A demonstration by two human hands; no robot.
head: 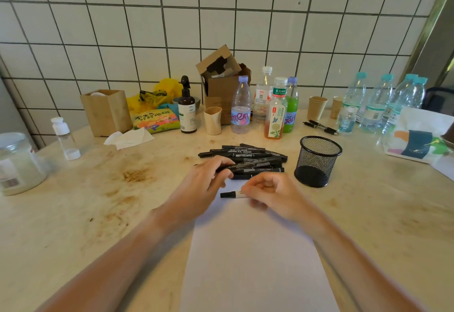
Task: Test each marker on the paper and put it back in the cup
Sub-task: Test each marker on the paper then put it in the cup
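Markers [245,158], black with "TWIN" labels, lie piled on the bench [98,201] at 9 o'clock from the mesh cup [317,162]. Left hand [208,179] grips one marker from the pile; right hand [267,191] pinches another marker [231,194] over the paper [255,262].

Readable print on my table, mostly bottles and a snack bag

I can read "东方树叶" on the green-topped label of the tea bottle [276,112]; the purple-capped water bottle [240,107] shows letters like "anten"; the yellow snack bag [156,121] carries large Chinese characters, starting "不生气"; one marker in the pile [243,155] reads "TWIN". Other labels are too small for me.
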